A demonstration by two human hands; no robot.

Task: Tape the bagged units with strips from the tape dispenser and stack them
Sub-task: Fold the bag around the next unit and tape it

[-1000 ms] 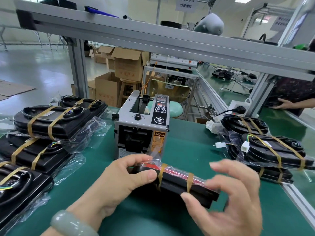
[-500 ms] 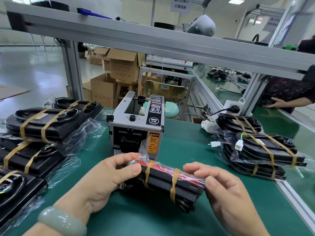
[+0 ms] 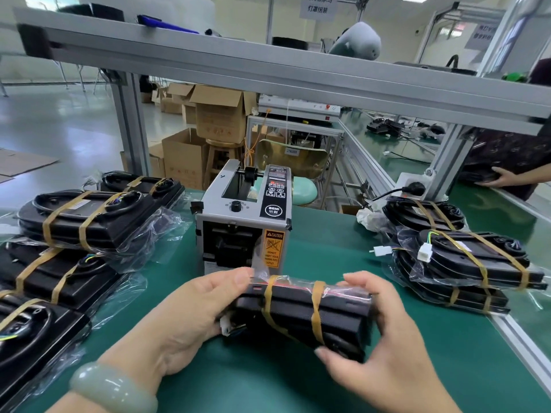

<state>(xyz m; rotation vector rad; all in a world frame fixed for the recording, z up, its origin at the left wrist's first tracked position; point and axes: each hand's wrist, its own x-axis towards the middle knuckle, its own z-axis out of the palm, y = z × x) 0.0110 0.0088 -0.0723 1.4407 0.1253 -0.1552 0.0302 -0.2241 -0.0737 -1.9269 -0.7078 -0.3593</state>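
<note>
The black bagged unit point(image 3: 301, 315), with two brown tape strips point(image 3: 316, 311) round it, lies crosswise between your hands.
Its long axis runs left to right, just in front of the grey tape dispenser point(image 3: 244, 225). Your left hand point(image 3: 190, 317) grips one end and your right hand point(image 3: 384, 338) grips the other (fingers curled round it).

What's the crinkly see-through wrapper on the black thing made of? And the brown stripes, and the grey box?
The wrapper looks like thin clear plastic film: glossy, wrinkled, see-through. The brown stripes seem to be matte tan tape, paper or plastic. The grey box, a tape dispenser, looks like painted metal or hard plastic; its flat matte panels leave that open.
</note>
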